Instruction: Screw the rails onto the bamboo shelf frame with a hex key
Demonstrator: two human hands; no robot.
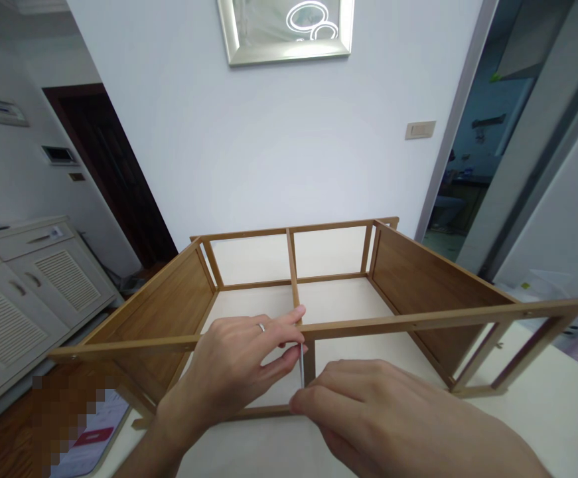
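Observation:
A wooden frame point(358, 326) with two side panels and a crossbar down its middle stands on a white table. My left hand point(239, 355) grips its front upper rail near the middle joint. One finger lies over the rail's top, and the thumb and other fingers close in below it; a ring is on one finger. My right hand point(378, 411) is closed just below and to the right, around the lower end of a thin metal rod point(301, 365). The rod stands nearly upright, its top against the underside of the rail at my left fingertips. My right palm hides its other end.
The white table point(542, 398) carries the frame. Behind it rises a white wall point(289, 146) with a framed picture point(289, 53). A louvred cabinet point(44, 285) stands left, a flat printed item point(92, 435) lies lower left, and a clear plastic container point(545, 282) sits right.

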